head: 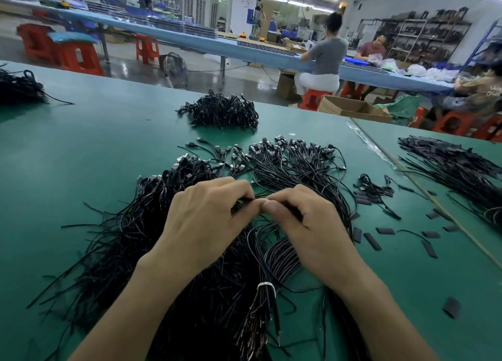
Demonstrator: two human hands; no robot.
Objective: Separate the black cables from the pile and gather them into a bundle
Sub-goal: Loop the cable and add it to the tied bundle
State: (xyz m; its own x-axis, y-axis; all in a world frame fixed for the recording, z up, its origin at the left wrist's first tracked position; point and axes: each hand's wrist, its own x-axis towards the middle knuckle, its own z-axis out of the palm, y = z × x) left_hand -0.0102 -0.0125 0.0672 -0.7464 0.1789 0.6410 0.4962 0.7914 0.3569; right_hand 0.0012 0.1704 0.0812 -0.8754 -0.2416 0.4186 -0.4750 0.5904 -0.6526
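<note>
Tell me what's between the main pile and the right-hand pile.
Head view: a small cable cluster, loose black sleeves and the table seam lie there.

Glossy black cables (285, 167), matt green table (81, 148)

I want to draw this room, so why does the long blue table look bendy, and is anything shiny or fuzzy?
Head view: the wide-angle lens bows the long blue table and the green table's far edge; head view: ceiling lights glare on the floor; the far shelves look soft, while the left hand and right hand, pinching black cables, look sharp.
</note>
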